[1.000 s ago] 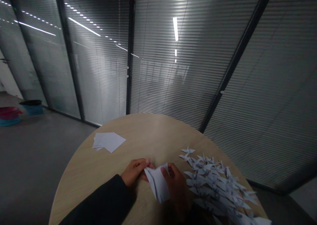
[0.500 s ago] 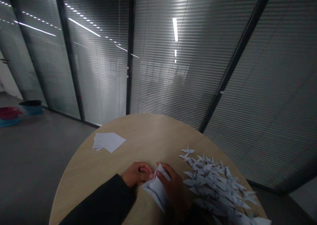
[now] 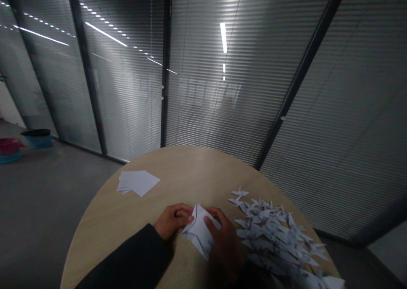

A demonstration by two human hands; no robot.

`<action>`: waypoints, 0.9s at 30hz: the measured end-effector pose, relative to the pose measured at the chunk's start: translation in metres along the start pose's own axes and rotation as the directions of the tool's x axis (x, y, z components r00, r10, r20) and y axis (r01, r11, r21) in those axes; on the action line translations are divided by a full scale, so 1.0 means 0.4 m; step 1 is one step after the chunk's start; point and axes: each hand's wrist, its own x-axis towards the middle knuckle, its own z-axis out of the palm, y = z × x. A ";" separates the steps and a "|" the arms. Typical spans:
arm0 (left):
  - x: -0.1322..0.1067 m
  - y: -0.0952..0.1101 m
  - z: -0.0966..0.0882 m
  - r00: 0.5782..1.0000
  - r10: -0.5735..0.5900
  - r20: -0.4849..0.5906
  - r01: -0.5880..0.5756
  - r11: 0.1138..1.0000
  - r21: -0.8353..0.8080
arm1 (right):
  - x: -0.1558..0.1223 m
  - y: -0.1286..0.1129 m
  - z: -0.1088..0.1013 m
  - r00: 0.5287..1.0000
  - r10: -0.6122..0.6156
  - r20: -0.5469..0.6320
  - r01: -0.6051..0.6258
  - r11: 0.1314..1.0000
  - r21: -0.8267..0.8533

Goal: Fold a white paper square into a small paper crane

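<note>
Between my two hands, a little above the near part of the table, is a white sheet of folded paper [image 3: 199, 231] with creases and partly raised flaps. My left hand [image 3: 171, 221] pinches its left edge between thumb and fingers. On the other side, my right hand [image 3: 224, 238] grips the right edge, thumb on top and fingers behind. Close to my right hand lies a heap of folded paper cranes [image 3: 276, 238], white with faint dark marks. The undersides of the paper and some fingertips are hidden.
A small stack of white paper sheets [image 3: 139, 182] lies at the left of the round wooden table [image 3: 190, 161]. Behind the table stands a glass partition with blinds [image 3: 219, 110]. Two bins, one blue with a black liner [image 3: 37, 138] and one with a red liner [image 3: 10, 147], stand on the floor.
The folded paper has turned and opened flatter, its top corner shifting left. My left fingers have slid slightly up and left along its edge. The view has shifted a little.
</note>
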 end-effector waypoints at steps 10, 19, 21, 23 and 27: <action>-0.002 -0.004 0.005 0.998 0.032 0.048 -0.031 0.999 -0.016 | -0.002 -0.019 -0.008 0.998 -0.031 -0.054 0.026 0.997 -0.077; -0.024 0.010 0.033 0.989 -0.044 0.139 0.067 0.984 -0.165 | 0.001 -0.009 -0.010 0.976 -0.216 -0.036 0.213 0.974 -0.081; -0.027 0.014 0.037 0.988 -0.055 0.143 0.082 0.978 -0.193 | 0.002 -0.011 -0.011 0.980 -0.194 -0.033 0.192 0.980 -0.053; -0.030 0.019 0.039 0.987 -0.049 0.151 0.082 0.972 -0.218 | 0.003 -0.011 -0.012 0.987 -0.160 -0.027 0.159 0.987 -0.018; -0.038 0.031 0.045 0.987 -0.032 0.156 0.072 0.963 -0.259 | 0.011 0.004 -0.013 0.995 -0.095 -0.028 0.096 0.994 0.056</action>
